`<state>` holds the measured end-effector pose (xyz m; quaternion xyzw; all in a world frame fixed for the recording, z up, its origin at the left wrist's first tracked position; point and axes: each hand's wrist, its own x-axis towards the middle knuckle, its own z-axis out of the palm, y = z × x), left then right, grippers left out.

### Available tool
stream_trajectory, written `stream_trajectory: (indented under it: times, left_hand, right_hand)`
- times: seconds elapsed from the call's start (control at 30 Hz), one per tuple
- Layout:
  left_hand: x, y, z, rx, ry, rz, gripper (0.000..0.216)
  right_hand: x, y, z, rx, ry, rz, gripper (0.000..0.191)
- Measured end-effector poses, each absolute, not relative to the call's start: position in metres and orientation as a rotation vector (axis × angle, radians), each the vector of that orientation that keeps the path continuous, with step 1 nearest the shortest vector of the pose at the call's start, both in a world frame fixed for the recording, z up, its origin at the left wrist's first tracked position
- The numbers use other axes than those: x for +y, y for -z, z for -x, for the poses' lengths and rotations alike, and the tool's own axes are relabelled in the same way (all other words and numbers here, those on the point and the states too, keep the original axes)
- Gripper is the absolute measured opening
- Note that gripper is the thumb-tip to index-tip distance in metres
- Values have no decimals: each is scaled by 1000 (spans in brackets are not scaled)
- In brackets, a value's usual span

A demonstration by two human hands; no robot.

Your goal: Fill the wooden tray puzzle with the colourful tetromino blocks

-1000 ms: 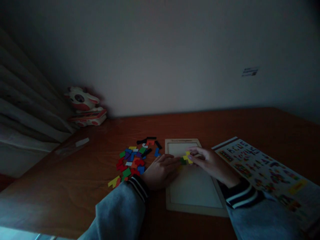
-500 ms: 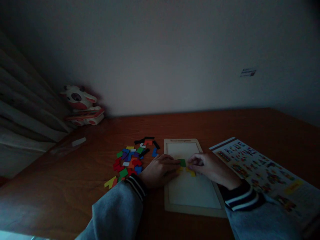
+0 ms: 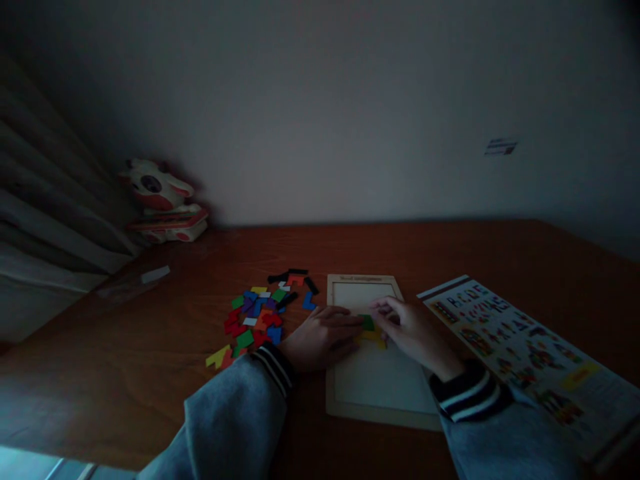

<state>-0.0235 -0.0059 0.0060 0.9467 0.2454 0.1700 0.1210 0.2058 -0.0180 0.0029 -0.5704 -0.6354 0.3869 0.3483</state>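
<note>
My left hand [image 3: 324, 335] lies over the left side of a wooden puzzle tray [image 3: 380, 415], fingers stretched out. Its fingertips touch the left edge of a flat green puzzle piece [image 3: 367, 323]. On the other side, my right hand [image 3: 404, 328] has its fingers bent and its thumb and forefinger at the green piece's right and upper edge. Just below the green piece lies a yellow puzzle piece [image 3: 373, 338], partly hidden by my left fingers. Both pieces rest on the tray's pale inner surface.
A loose pile of coloured puzzle pieces [image 3: 260, 320] lies left of the tray. To the right is a printed pattern sheet [image 3: 530, 353]. A cow-shaped toy [image 3: 167, 200] stands at the back left by a curtain [image 3: 45, 220]. A wall closes off the table's far side.
My right hand has shifted slightly up and left, from beside the yellow shape to the green piece's upper right edge. More of the yellow now shows. My left hand stays nearly in place.
</note>
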Motion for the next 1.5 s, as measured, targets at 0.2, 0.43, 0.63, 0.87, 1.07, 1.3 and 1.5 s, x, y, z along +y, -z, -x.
stream_trajectory:
  times: [0.2, 0.43, 0.63, 0.87, 1.07, 1.3, 1.5]
  left_hand:
    - [-6, 0, 22, 652, -566, -2811, 36]
    - [3, -19, 47, 759, -559, -2957, 35]
    - [14, -42, 101, 1490, -292, -2847, 22]
    - [12, -50, 127, 1951, -149, -2496, 29]
    - [-4, -61, 148, 1850, -108, -2439, 25]
    - [-59, -62, 206, 1700, -172, -2475, 31]
    - [-99, -46, 225, 1684, -280, -2463, 38]
  right_hand:
    - [-19, -12, -203, -1689, -659, 1478, 32]
    - [-20, -5, -204, -1663, -524, 1418, 34]
    - [-21, -3, -201, -1662, -470, 1313, 27]
    - [-22, -6, -197, -1687, -423, 1241, 25]
    - [-23, -7, -197, -1728, -387, 1264, 26]
    - [-20, 5, -204, -1760, -335, 1284, 26]
    - [-20, 10, -204, -1803, -353, 1292, 27]
